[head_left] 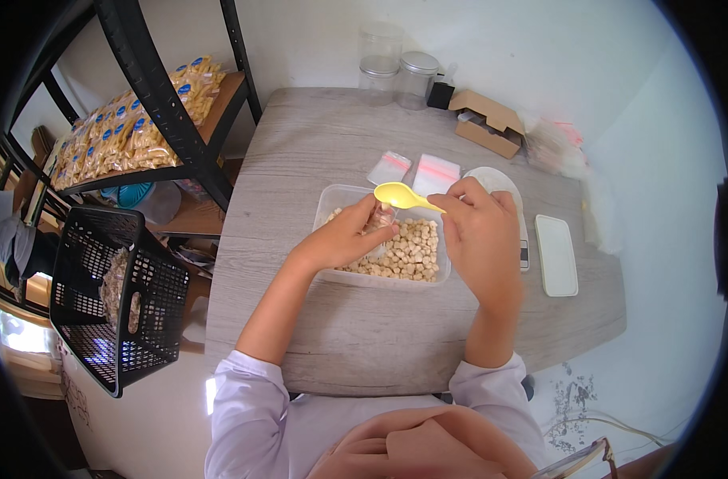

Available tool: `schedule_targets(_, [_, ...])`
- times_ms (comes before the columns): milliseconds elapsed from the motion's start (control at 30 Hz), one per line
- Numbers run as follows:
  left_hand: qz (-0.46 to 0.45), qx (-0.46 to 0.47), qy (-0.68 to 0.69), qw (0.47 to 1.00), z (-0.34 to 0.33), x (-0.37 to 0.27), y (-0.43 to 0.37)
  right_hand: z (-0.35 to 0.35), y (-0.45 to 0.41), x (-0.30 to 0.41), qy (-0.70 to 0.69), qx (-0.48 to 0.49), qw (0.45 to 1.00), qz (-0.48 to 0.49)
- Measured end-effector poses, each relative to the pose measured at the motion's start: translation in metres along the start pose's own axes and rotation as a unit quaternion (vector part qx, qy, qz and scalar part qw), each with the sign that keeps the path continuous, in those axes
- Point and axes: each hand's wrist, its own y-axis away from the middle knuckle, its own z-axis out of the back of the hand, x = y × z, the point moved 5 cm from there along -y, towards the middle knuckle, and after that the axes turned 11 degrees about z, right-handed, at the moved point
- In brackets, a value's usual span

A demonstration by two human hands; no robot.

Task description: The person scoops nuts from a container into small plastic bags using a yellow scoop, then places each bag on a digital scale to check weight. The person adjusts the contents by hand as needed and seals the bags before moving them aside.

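Observation:
My right hand (pixel 481 233) grips the handle of a yellow plastic spoon (pixel 398 195), its bowl raised over the far side of a clear plastic tub (pixel 394 280). Small pale cube-like pieces (pixel 415 251) fill much of the tub. Above them, my left hand (pixel 343 233) holds a small clear plastic bag (pixel 381 223) with some pale pieces in it. The spoon's bowl is beside the bag's mouth; whether they touch I cannot tell. Beyond the tub lie a small zip bag (pixel 390 167) and a stack of clear zip bags (pixel 434 173) with red strips.
A white digital scale (pixel 524 254) is partly hidden behind my right hand, with a white lid (pixel 557 256) beside it. Lidded jars (pixel 416 81) and an open cardboard box (pixel 490 129) stand by the wall. Left are a black crate (pixel 124 299) and a shelf of snack packs (pixel 136 129).

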Motion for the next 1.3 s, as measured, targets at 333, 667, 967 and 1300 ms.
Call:
schedule_targets(333, [0.000, -0.007, 0.037, 0.999, 0.005, -0.002, 0.000, -0.005, 0.010, -0.019, 0.013, 0.037, 0.996, -0.085])
schedule_targets(667, [-0.122, -0.125, 0.076, 0.982, 0.016, -0.016, 0.007, -0.080, 0.016, -0.011, -0.089, 0.284, 0.955, 0.011])
schedule_targets(967, [-0.136, -0.126, 0.072, 0.980, 0.015, -0.016, 0.006, -0.080, 0.017, -0.006, -0.074, 0.320, 0.944, -0.015])
schedule_targets(1300, [-0.154, -0.117, 0.068, 0.979, 0.014, -0.017, 0.006, -0.043, -0.013, -0.010, -0.287, 0.034, 0.957, -0.010])
